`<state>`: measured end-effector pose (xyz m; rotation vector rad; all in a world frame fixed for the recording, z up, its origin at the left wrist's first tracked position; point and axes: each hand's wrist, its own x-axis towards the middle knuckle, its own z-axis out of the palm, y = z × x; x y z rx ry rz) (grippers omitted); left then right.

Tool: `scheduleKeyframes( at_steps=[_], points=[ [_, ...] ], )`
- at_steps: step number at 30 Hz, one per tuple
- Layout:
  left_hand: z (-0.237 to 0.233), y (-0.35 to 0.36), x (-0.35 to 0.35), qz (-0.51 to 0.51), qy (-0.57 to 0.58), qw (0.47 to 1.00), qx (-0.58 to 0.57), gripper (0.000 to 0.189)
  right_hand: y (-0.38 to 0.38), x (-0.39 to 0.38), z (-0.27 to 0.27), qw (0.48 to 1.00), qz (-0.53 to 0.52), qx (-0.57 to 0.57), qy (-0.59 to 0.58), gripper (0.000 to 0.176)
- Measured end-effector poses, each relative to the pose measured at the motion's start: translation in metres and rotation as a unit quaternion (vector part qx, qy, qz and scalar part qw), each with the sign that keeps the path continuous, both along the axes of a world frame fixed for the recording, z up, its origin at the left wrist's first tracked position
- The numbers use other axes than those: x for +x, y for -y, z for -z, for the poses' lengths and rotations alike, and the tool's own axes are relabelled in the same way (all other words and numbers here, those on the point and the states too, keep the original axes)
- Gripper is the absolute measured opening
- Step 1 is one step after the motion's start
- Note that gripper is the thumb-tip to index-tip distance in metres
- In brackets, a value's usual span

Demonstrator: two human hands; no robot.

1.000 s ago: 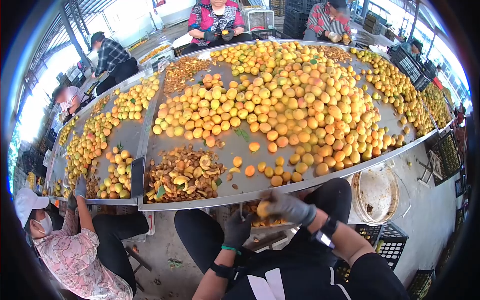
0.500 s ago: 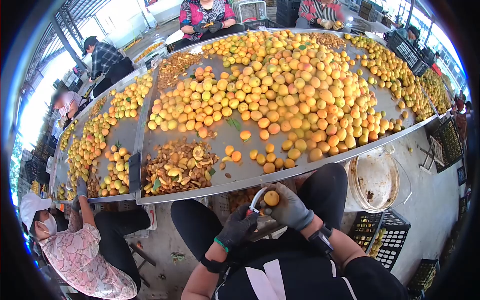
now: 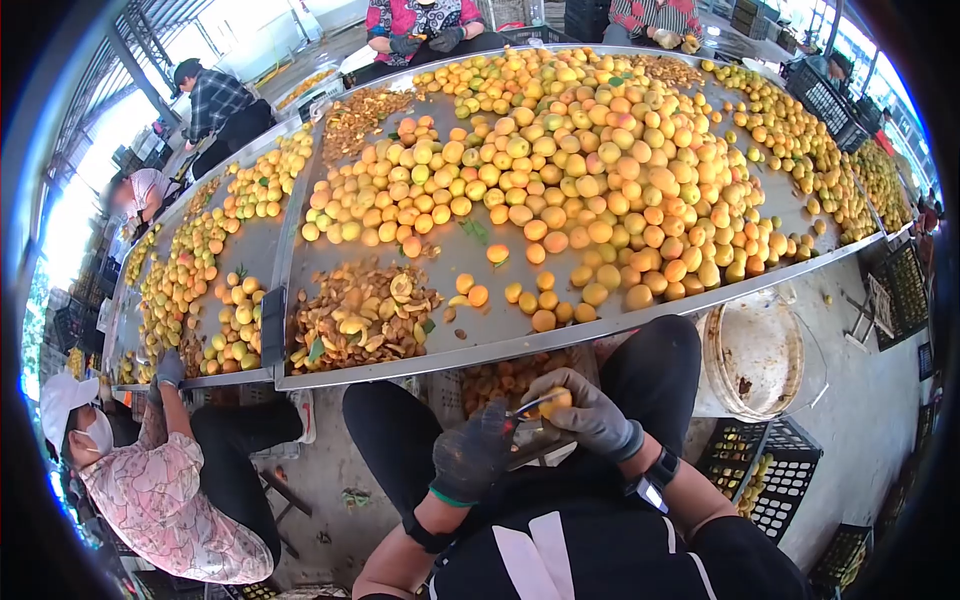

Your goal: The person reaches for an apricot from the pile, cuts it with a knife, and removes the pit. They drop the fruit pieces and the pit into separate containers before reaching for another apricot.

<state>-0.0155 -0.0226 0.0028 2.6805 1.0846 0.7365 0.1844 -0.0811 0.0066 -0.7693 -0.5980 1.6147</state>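
Note:
My left hand [image 3: 474, 452], in a dark glove, is closed round a small tool [image 3: 521, 409] with a red part at its handle and a curved metal end. My gloved right hand [image 3: 590, 412] holds an orange-yellow apricot [image 3: 555, 402] in its fingers. The metal end touches the fruit, over my lap. Just beyond my hands is a crate of apricot pieces [image 3: 500, 383], partly hidden by my hands. On the metal table [image 3: 450, 357] lie a large heap of apricots [image 3: 600, 180] and a pile of cut pieces [image 3: 360, 315].
A white bucket [image 3: 708, 375] stands right of my knee, near a black crate [image 3: 785, 480] holding some fruit. A co-worker in a white cap [image 3: 150, 500] sits at the left. Other people sit along the table's far side. The table's raised edge runs in front of my knees.
The tool's metal end has moved from beside the apricot onto it. My left hand has turned and shifted slightly, and the view has moved a little.

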Motion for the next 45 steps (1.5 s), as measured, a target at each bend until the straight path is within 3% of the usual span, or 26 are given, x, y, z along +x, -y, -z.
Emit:
scheduleKeyframes(
  at_steps=[3, 5, 6, 7, 8, 9, 11, 12, 14, 15, 17, 20, 24, 26, 32, 35, 41, 45],
  points=[
    [0.004, 0.002, 0.003, 0.005, -0.073, 0.997, 0.004, 0.046, -0.002, -0.005, -0.001, 1.0, 0.005, -0.015, 0.009, 0.022],
    [-0.003, 0.0, 0.008, 0.062, 0.029, 0.98, -0.188, 0.037, -0.006, -0.008, 0.008, 0.997, 0.057, 0.025, 0.049, 0.016],
    [-0.009, 0.001, 0.008, 0.063, 0.029, 0.98, -0.186, 0.037, -0.007, -0.007, 0.01, 0.997, 0.058, 0.027, 0.049, 0.016],
    [-0.017, 0.004, 0.008, 0.055, 0.105, 0.914, -0.389, 0.034, -0.007, -0.005, 0.012, 0.997, 0.06, 0.023, 0.032, 0.014],
    [-0.021, 0.004, 0.009, 0.045, 0.176, 0.8, -0.572, 0.032, -0.008, -0.004, 0.014, 0.998, 0.062, 0.02, 0.014, 0.014],
    [-0.021, 0.003, 0.009, 0.045, 0.176, 0.8, -0.572, 0.032, -0.008, -0.003, 0.015, 0.998, 0.062, 0.02, 0.014, 0.014],
    [-0.021, 0.0, 0.007, 0.032, 0.263, 0.657, -0.706, 0.03, -0.007, -0.005, 0.016, 0.997, 0.041, -0.007, -0.069, 0.021],
    [-0.013, -0.002, 0.005, 0.031, 0.263, 0.656, -0.707, 0.03, -0.007, -0.006, 0.011, 0.997, 0.041, -0.009, -0.07, 0.021],
    [0.008, -0.008, -0.002, 0.04, 0.136, 0.833, -0.535, 0.03, -0.006, -0.007, -0.007, 0.998, 0.033, 0.011, 0.043, 0.033],
    [0.002, -0.007, -0.002, 0.039, 0.134, 0.831, -0.538, 0.03, -0.007, -0.006, -0.008, 0.999, 0.034, 0.007, 0.042, 0.033],
    [-0.019, -0.008, 0.001, 0.051, 0.085, 0.915, -0.391, 0.027, -0.007, -0.005, -0.008, 0.995, 0.044, 0.056, 0.074, 0.042],
    [-0.024, -0.007, 0.001, 0.076, 0.115, 0.935, -0.326, 0.02, -0.007, -0.001, -0.006, 0.991, 0.036, 0.099, 0.079, 0.042],
    [-0.015, -0.005, -0.004, 0.086, 0.111, 0.95, -0.28, 0.022, -0.003, -0.002, -0.01, 0.996, 0.005, 0.075, 0.054, 0.04],
    [-0.005, -0.003, -0.008, 0.089, 0.107, 0.974, -0.178, 0.022, -0.003, -0.005, -0.01, 0.995, 0.017, 0.088, 0.033, 0.038],
    [-0.018, 0.004, -0.002, 0.054, 0.064, 0.994, -0.07, 0.023, 0.005, -0.012, -0.01, 0.996, 0.02, 0.073, 0.037, 0.037],
    [-0.017, 0.003, -0.004, 0.05, -0.02, 0.996, -0.07, 0.027, 0.004, -0.014, -0.013, 0.99, 0.038, 0.092, 0.101, 0.035],
    [-0.007, -0.001, -0.008, 0.048, -0.036, 0.996, -0.07, 0.028, 0.003, -0.014, -0.013, 0.984, 0.033, 0.053, 0.165, 0.032],
    [0.001, -0.003, -0.005, 0.052, -0.007, 0.994, -0.097, 0.028, 0.0, -0.017, -0.013, 0.995, 0.043, 0.014, 0.089, 0.023]
  ],
)
